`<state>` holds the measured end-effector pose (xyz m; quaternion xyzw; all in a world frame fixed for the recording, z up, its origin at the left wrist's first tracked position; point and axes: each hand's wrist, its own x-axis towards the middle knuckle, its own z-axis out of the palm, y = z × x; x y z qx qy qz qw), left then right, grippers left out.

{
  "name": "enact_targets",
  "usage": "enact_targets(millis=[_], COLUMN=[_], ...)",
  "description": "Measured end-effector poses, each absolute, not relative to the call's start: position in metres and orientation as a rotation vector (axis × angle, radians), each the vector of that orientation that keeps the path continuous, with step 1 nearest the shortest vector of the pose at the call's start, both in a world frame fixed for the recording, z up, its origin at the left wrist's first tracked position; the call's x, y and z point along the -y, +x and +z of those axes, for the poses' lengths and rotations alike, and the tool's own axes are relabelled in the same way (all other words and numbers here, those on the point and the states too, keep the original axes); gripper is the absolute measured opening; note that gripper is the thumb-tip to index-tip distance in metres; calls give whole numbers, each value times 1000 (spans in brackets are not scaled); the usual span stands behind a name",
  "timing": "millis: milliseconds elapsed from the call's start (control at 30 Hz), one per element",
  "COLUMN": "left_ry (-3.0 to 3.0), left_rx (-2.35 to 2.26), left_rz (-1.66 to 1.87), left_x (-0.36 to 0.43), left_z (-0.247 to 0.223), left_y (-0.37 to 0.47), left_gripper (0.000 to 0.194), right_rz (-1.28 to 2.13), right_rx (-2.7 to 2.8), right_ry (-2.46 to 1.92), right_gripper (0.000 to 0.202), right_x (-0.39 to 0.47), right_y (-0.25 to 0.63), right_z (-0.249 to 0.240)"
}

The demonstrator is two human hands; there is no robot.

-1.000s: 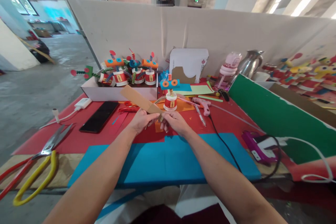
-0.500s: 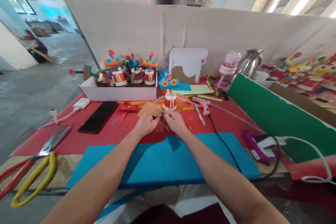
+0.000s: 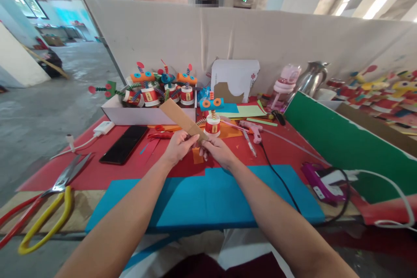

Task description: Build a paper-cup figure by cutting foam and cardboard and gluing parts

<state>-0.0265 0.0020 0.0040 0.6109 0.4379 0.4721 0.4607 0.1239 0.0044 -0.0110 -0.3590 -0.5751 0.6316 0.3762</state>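
Between my two hands is a strip of brown card (image 3: 180, 117), slanting up to the left from my fingers. My left hand (image 3: 178, 147) pinches its lower edge with thumb and fingers. The strip's lower right end is gripped by my right hand (image 3: 219, 151). Just beyond my hands stands a paper-cup figure (image 3: 213, 125) with a blue tube head, orange round eyes and a coiled paper neck. A small orange paper piece (image 3: 197, 156) lies under my hands on the red sheet.
Left are large scissors (image 3: 61, 182), a phone (image 3: 124, 144) and a white box (image 3: 150, 116) of similar figures. Right are a pink glue gun (image 3: 252, 129) with its cord, a purple power strip (image 3: 317, 182) and a green panel (image 3: 342, 152). Blue paper (image 3: 202, 204) covers the front edge.
The brown card has turned in my hands; it now shows as a long strip pointing up-left. My left hand has shifted slightly. The cup figure stays put.
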Motion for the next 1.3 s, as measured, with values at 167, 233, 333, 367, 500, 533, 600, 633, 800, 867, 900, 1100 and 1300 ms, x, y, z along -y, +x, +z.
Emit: enact_targets(millis=[167, 233, 333, 367, 500, 533, 600, 633, 800, 867, 900, 1100, 1300], left_ry=[1565, 1615, 1780, 1856, 2007, 1969, 1821, 1738, 1502, 1462, 1443, 1398, 1423], left_rx=[-1116, -1142, -1245, -1281, -1376, -1385, -1353, -1300, -1105, -1124, -1139, -1176, -1175], left_rz=[1140, 1134, 1171, 1192, 1230, 1219, 1167, 1125, 1036, 1071, 1093, 1150, 1148], left_x=[-3, -4, -3, -3, -2, -2, -3, -3, -1, 0, 0, -1, -1], left_z=[2, 1, -2, -3, -6, -5, -4, -2, 5, 6, 7, 4, 3], left_y=[-26, -26, -25, -24, -21, -21, -22, -22, -21, -23, -24, -30, -28], left_gripper=[40, 39, 39, 38, 39, 40, 42, 42, 35, 32, 31, 29, 33], right_rz=[1573, 1547, 1492, 1468, 1374, 1382, 1438, 1460, 1385, 1354, 1342, 1383, 1408], right_rx=[1446, 1448, 1460, 1465, 1482, 1485, 1492, 1491, 1532, 1578, 1597, 1613, 1591], right_ry=[-971, -1015, -1079, -1100, -1162, -1158, -1115, -1080, -916, -902, -908, -906, -913], right_gripper=[14, 16, 16, 17, 23, 22, 16, 11, 4, 6, 6, 13, 19], right_x=[-2, 0, 2, 2, 2, 0, -3, -4, -9, -9, -9, -6, -6], right_y=[123, 122, 121, 120, 119, 120, 122, 124, 132, 134, 134, 135, 134], right_z=[-8, -6, -6, -7, -10, -10, -10, -10, -8, -8, -8, -7, -8])
